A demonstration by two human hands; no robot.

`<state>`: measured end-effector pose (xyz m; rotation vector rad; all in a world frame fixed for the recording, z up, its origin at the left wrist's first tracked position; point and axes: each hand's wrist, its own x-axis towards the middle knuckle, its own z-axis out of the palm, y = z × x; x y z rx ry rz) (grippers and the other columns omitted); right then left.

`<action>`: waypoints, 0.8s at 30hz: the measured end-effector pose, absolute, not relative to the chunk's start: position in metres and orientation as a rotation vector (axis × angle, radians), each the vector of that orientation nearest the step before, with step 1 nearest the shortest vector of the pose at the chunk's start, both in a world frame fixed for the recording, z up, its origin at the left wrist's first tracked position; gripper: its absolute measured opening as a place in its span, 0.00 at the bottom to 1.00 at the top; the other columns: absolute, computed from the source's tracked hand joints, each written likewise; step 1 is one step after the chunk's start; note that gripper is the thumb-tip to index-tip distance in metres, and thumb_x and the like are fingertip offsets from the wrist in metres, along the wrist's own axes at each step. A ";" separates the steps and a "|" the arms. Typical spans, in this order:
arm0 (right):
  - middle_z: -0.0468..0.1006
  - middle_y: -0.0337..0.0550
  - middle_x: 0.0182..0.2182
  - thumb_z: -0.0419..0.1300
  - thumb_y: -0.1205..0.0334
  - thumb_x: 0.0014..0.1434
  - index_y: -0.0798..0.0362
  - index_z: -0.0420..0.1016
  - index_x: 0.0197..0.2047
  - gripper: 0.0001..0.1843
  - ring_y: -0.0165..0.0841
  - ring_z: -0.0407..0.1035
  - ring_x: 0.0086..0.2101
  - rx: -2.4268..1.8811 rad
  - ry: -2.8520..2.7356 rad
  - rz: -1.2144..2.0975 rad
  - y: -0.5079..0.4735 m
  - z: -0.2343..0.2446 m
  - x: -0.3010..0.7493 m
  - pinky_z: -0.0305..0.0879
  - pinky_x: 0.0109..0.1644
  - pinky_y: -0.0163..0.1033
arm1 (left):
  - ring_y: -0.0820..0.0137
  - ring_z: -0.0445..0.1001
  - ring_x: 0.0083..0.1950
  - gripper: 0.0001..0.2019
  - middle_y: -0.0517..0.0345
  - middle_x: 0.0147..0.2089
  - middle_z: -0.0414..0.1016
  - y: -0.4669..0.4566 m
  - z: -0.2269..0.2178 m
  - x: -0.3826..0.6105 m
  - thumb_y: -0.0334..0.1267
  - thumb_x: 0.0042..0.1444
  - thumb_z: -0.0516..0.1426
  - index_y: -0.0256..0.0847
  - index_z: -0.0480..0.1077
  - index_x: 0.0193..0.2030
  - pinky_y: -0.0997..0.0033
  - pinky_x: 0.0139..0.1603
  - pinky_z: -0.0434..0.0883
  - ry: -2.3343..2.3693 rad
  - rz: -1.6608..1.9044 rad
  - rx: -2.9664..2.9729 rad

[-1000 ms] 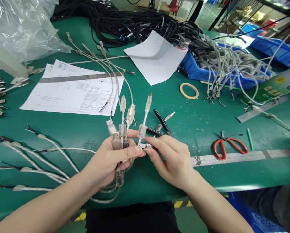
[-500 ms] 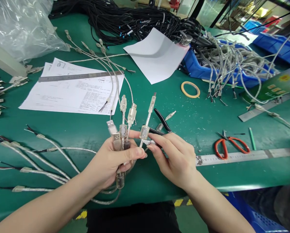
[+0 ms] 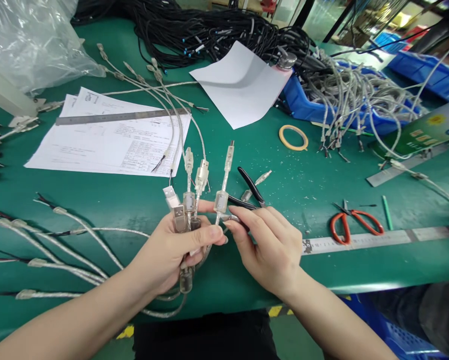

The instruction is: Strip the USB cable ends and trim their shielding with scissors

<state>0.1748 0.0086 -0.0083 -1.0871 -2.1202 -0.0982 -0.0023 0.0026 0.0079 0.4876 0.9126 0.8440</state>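
Currently, my left hand (image 3: pixel 181 242) wrapped around USB cables (image 3: pixel 189 201), right hand (image 3: pixel 275 245) half-curled alongside, its hold unclear to me, black-handled tool (image 3: pixel 251 184) just beyond it.

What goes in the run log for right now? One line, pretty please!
left hand: gripping USB cables; right hand: close beside them, hold unclear; red-handled scissors: partly over steel ruler; tape roll: on green table

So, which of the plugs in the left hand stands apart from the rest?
The rightmost held plug, nearest the right hand: a clear gap separates it from the other plugs, bunched together.
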 end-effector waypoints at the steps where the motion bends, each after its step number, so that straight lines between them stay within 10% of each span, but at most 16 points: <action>1: 0.80 0.44 0.28 0.60 0.64 0.65 0.56 0.74 0.43 0.06 0.32 0.66 0.25 -1.087 -2.111 -0.114 0.009 -0.008 0.175 0.61 0.29 0.39 | 0.84 0.56 0.16 0.17 0.61 0.26 0.77 0.002 0.008 -0.002 0.39 0.47 0.70 0.42 0.73 0.44 0.82 0.17 0.52 0.920 0.835 0.491; 24: 0.72 0.38 0.28 0.58 0.66 0.65 0.57 0.75 0.39 0.05 0.25 0.63 0.26 -1.123 -1.868 0.786 0.015 0.004 0.184 0.60 0.28 0.32 | 0.84 0.56 0.18 0.13 0.70 0.22 0.64 0.002 -0.001 0.000 0.35 0.48 0.70 0.43 0.75 0.40 0.82 0.19 0.56 0.981 0.922 0.622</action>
